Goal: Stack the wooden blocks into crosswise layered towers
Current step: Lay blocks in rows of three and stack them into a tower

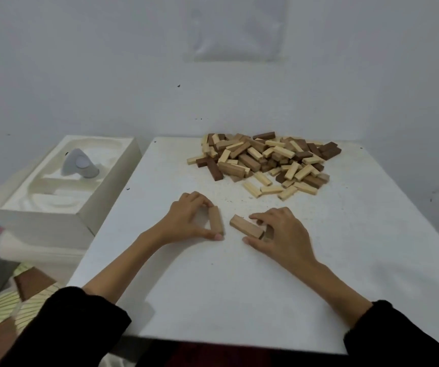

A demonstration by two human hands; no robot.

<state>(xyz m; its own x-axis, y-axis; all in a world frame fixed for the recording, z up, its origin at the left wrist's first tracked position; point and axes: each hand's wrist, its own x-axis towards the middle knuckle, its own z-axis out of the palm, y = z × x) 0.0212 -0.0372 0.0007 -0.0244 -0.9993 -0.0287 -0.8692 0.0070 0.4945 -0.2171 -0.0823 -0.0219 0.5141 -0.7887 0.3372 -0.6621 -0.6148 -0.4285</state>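
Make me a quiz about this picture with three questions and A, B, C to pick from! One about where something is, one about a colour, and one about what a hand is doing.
1. Where is the pile of blocks?
A. at the far side of the table
B. in a bag
C. on a chair

2. What colour is the table top?
A. red
B. white
C. green

3. What is the left hand doing?
A. waving in the air
B. lying flat and empty
C. holding a block

Answers: 1 A, the heap lies by the table's far edge. 2 B, the top is white all over. 3 C, its thumb and fingers curl round a tan block.
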